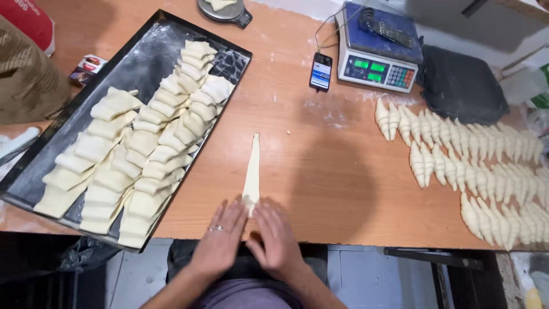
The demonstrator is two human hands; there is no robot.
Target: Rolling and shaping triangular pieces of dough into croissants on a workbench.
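Note:
A long thin triangle of pale dough (252,166) lies on the wooden table (320,171), its tip pointing away from me. My left hand (222,236), with a ring on one finger, and my right hand (275,236) rest flat side by side on the wide near end of the strip. Fingers of both hands press down on the dough; its near end is hidden under them.
A black tray (51,146) at the left holds several rows of cut dough pieces (143,143). Rolled croissants (474,166) lie in rows at the right. A scale (377,51), a phone (321,71) and a dark bag (460,83) sit at the back.

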